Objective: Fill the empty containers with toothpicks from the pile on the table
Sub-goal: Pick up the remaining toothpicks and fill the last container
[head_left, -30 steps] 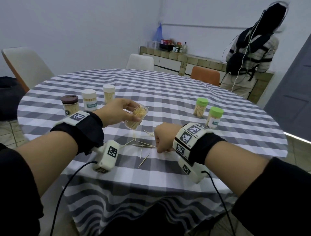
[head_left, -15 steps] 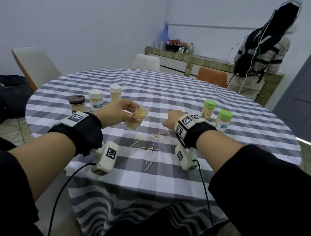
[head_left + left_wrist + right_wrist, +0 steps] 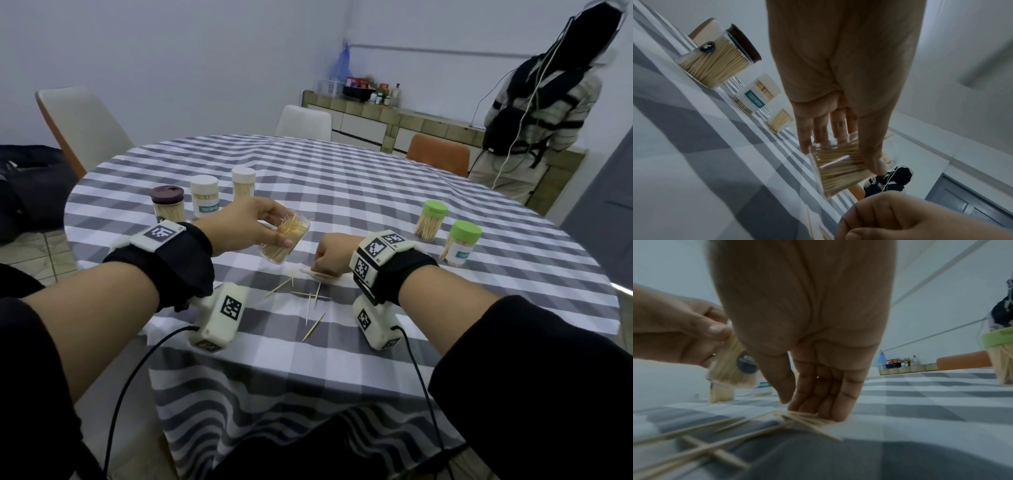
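Now down again on the table (image 3: 376, 192), right hand (image 3: 334, 253) pinching loose toothpicks (image 3: 310, 294) just beside the tilted, nearly full cup (image 3: 284, 240) gripped in left hand (image 3: 246, 226), readying another load.

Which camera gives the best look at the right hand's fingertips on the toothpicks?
The right wrist view: the right hand has its fingertips pressing a bunch of toothpicks to the tablecloth. The head view shows only the hand's back. The left wrist view shows just knuckles at the bottom edge.
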